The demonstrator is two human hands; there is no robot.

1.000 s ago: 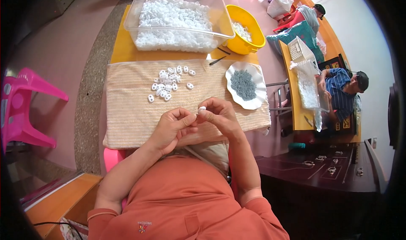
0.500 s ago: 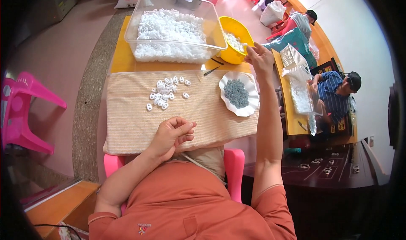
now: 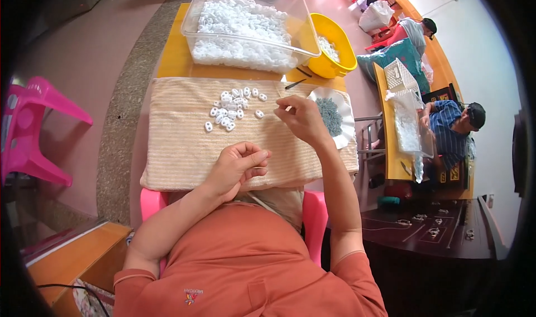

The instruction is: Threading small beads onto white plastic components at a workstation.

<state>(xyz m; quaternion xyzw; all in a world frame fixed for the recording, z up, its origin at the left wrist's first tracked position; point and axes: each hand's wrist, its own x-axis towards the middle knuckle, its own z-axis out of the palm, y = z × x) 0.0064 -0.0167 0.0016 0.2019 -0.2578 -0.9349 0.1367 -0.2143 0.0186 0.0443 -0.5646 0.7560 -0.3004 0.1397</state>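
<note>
My left hand (image 3: pixel 239 169) rests low over the striped towel (image 3: pixel 178 155) near its front edge. Its thumb and forefinger are pressed together, and whatever they pinch is too small to make out. Above the towel's right half is my right hand (image 3: pixel 304 118), fingers pinched; anything between them cannot be seen. It partly covers a wavy-rimmed white dish (image 3: pixel 347 128) of small grey parts (image 3: pixel 329 116). Several white oval pieces with two dark holes (image 3: pixel 226 113) lie loosely grouped at the towel's middle, with one separate piece (image 3: pixel 259 114) to their right.
Behind the towel stand a clear bin (image 3: pixel 251 43) heaped with white plastic parts and a yellow bowl (image 3: pixel 340 68) holding white pieces. A slim black tool (image 3: pixel 296 84) lies near the dish. A pink stool (image 3: pixel 42 127) stands left; a co-worker (image 3: pixel 452 127) sits at another table right.
My right hand has come back from the yellow bowl toward me, down and left, to above the towel beside the dish. My left hand keeps its pinch. The whole view has shifted slightly.
</note>
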